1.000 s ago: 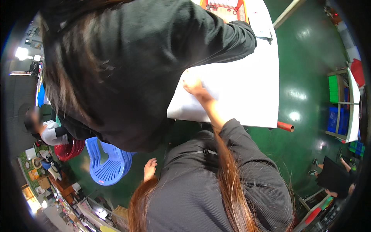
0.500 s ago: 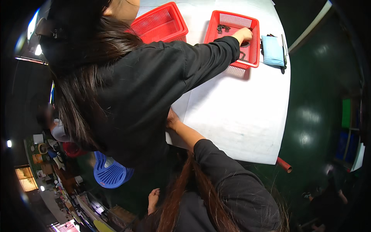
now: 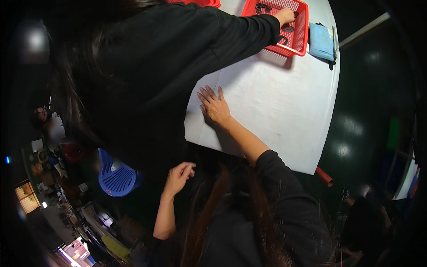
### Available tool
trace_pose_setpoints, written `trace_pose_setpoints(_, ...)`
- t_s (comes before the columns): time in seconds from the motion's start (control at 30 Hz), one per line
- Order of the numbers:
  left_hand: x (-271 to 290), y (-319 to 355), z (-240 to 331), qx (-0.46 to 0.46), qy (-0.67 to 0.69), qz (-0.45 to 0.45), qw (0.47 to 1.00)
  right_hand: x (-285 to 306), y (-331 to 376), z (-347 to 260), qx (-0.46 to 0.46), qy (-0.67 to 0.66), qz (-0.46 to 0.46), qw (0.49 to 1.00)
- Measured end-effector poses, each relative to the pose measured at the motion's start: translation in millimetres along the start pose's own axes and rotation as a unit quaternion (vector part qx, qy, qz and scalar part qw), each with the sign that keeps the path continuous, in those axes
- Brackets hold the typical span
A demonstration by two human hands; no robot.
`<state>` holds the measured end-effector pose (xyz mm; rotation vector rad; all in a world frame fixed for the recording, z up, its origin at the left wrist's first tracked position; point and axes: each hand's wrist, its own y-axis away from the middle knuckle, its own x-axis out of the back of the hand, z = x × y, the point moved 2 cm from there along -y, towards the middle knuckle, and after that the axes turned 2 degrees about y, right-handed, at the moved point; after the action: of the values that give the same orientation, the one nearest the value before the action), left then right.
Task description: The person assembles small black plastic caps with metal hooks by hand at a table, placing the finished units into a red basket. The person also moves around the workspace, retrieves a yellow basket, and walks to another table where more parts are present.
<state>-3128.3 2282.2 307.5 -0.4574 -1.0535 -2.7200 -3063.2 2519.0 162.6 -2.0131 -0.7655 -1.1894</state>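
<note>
My right hand [image 3: 215, 107] lies flat, palm down, fingers spread, on the white table [image 3: 284, 115] near its left edge and holds nothing. My left hand [image 3: 180, 173] hangs off the table below that edge, fingers loosely curled and empty. A person in a black top [image 3: 169, 66] leans over the table from the left. That person's hand [image 3: 284, 15] reaches into a red mesh basket [image 3: 296, 44] at the far end, which holds small dark parts [image 3: 262, 6].
A folded blue cloth [image 3: 321, 41] lies right of the basket near the table's edge. A second red basket [image 3: 204, 2] shows at the top. A blue plastic stool [image 3: 115, 175] stands on the floor left of me. A red tube [image 3: 324, 176] sticks out under the table's near corner.
The view has tilted up the table, bringing the red baskets into sight. The other person's arm has stretched out into the right basket. My right hand stays pressed on the table.
</note>
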Motion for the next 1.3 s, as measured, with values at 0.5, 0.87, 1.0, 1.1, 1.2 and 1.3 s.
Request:
trace_pose_setpoints(0.5, 50, -142, 55, -0.212, -0.23, 0.452, 0.835, 23, 73, -1, -0.054, -0.065, 0.075, 0.994)
trace_pose_setpoints(0.87, 2, -60, 26, -0.209, -0.115, 0.25, 0.938, -15, -63, -42, -0.049, -0.157, 0.078, 0.983)
trace_pose_setpoints(1.0, -3, -18, -24, -0.127, -0.093, 0.211, 0.965, -25, -115, -46, -0.101, -0.099, 0.034, 0.989)
trace_pose_setpoints(1.1, 4, 12, -64, -0.037, -0.065, 0.232, 0.97, -43, -122, -59, -0.072, -0.063, 0.002, 0.995)
trace_pose_setpoints(1.2, 8, 27, -87, 0.015, -0.063, 0.245, 0.967, -44, -125, -55, -0.088, -0.077, -0.022, 0.993)
trace_pose_setpoints(1.3, 8, 43, -109, 0.033, -0.095, 0.27, 0.958, -43, -141, -68, -0.14, -0.123, -0.043, 0.982)
